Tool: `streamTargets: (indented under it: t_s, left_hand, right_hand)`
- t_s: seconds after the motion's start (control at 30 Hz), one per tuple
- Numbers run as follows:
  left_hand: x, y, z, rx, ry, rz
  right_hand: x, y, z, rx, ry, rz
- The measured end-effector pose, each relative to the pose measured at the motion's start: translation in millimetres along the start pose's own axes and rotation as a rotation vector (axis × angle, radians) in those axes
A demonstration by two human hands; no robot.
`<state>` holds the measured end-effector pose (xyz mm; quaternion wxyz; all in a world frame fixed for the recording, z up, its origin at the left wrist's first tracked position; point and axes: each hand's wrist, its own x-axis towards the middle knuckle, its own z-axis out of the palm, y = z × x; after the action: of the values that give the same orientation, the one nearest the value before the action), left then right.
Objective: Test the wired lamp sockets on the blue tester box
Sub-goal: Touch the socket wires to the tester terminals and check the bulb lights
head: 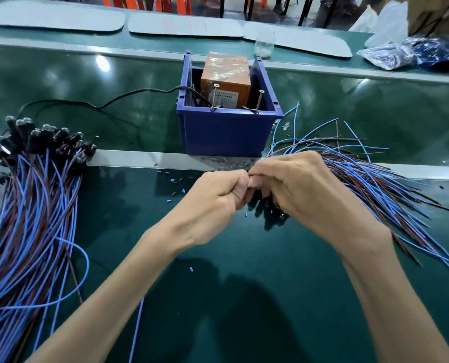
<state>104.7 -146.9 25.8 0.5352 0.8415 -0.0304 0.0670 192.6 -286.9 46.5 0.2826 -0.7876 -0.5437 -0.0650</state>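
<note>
Just in front of the blue box [223,134], the left hand [213,200] and right hand [296,187] meet with curled fingers and pinch one small piece, probably a socket [270,213] from the right bundle [375,184]; the fingers hide it. A second pile [34,179] lies well apart on the left. These pieces look very light, with hard small black bodies and thin soft wires that tangle easily, so I would hold the body and not pull the wire.
</note>
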Motion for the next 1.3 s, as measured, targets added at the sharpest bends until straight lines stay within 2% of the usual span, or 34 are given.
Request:
streamTargets:
  t_s: [0.13,0.23,0.3,0.37,0.43,0.47,0.5,0.57,0.6,0.63,0.67,0.7,0.77,0.8,0.83,0.9,1.0,1.13,1.23,1.3]
  left_hand:
    - [10.7,8.6,-7.4,-0.174,0.155,-0.086]
    - [15.1,12.1,-7.5,-0.156,0.122,-0.066]
    - [14.8,12.0,-1.7,-0.227,0.094,-0.093]
    - [15.1,10.7,3.7,-0.309,0.106,-0.152]
    - [16.9,9.7,8.7,-0.365,0.155,-0.227]
    - [17.1,8.4,11.7,-0.294,0.222,-0.231]
    - [15.6,10.9,13.9,-0.127,0.335,-0.177]
    - [7.9,21.7,14.2,0.213,0.661,0.083]
    - [3.6,26.2,14.7,0.210,0.733,0.205]
    - [-0.7,31.5,16.7,0.093,0.702,0.270]
    - [-4.4,38.7,18.4,-0.092,0.604,0.247]
    - [-5.1,45.7,21.6,-0.282,0.442,0.116]
    - [-2.3,52.4,27.4,-0.513,0.149,-0.277]
    - [2.2,48.8,29.3,-0.614,0.117,-0.436]
    - [6.3,44.2,28.7,-0.733,0.155,-0.545]
    - [11.4,35.5,20.0,-1.020,0.326,-0.612]
    - [15.0,23.1,0.7,-1.240,0.554,-0.503]
    - [17.1,14.7,-16.9,-1.364,0.769,-0.405]
    - [17.8,13.8,-15.3,-1.352,0.828,-0.370]
    - [18.4,15.3,-11.3,-1.234,0.875,-0.342]
  right_hand:
    - [-1.2,-2.2,1.1,0.209,0.180,0.147]
    - [-4.1,-5.1,15.1,0.620,0.277,0.318]
    - [-5.4,-7.5,24.9,0.856,0.312,0.422]
    - [-5.4,-10.0,31.9,1.012,0.354,0.489]
    - [-2.0,-14.2,36.7,1.067,0.393,0.480]
    - [1.0,-16.9,38.6,1.088,0.424,0.454]
    - [4.2,-19.8,39.5,1.110,0.470,0.436]
    - [11.9,-24.2,37.1,1.122,0.578,0.438]
    - [16.4,-25.4,32.6,1.086,0.637,0.456]
    - [21.2,-25.6,26.7,1.056,0.702,0.477]
    - [25.7,-24.5,19.4,1.055,0.770,0.495]
    - [29.6,-22.9,11.7,1.095,0.828,0.507]
    - [33.0,-18.4,-3.4,1.239,0.888,0.490]
    - [32.3,-15.6,-9.9,1.313,0.888,0.467]
    - [30.1,-13.2,-15.1,1.367,0.872,0.446]
    - [23.9,-7.4,-22.8,1.413,0.805,0.430]
    - [14.4,3.6,-32.4,1.304,0.684,0.484]
    - [4.6,15.9,-41.8,1.103,0.543,0.602]
    - [4.2,15.7,-37.6,1.000,0.516,0.673]
    - [6.9,15.5,-32.0,0.988,0.545,0.714]
